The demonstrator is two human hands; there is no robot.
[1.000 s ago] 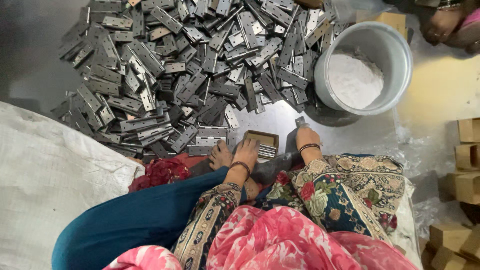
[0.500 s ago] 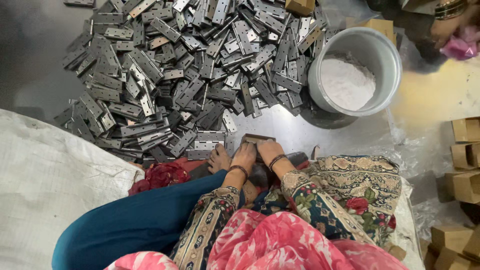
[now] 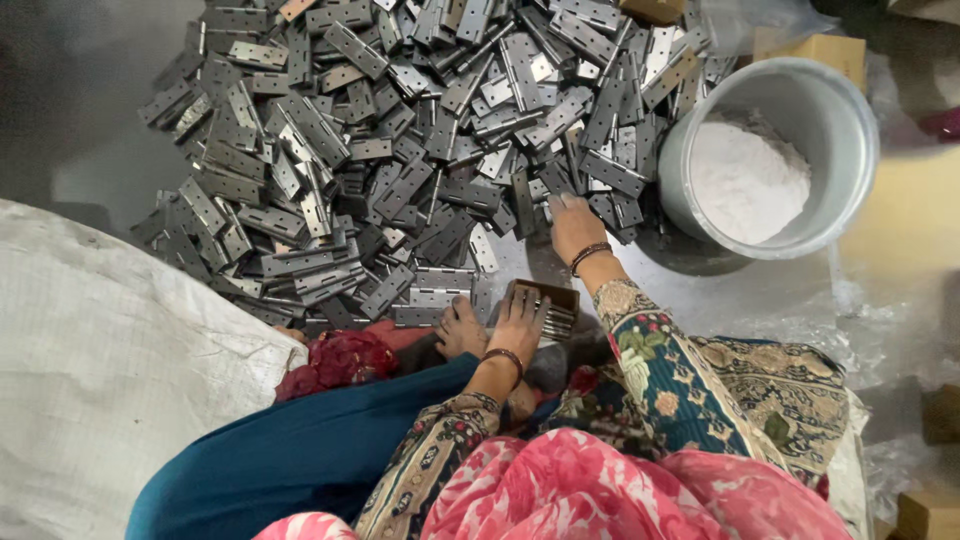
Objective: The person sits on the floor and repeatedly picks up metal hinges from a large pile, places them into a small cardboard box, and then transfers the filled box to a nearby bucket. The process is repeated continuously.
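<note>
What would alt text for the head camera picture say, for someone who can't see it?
Seen from above, a seated person's right hand reaches into a big pile of metal hinges on the floor, while the left hand rests on a small box of stacked hinges. A grey bucket of white powder stands to the right.

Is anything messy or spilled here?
The metal hinges lie in a jumbled heap on the floor, pointing every way, not stacked. The white powder stays inside its bucket; none looks spilled. The right hand reaches into the heap's edge.
</note>
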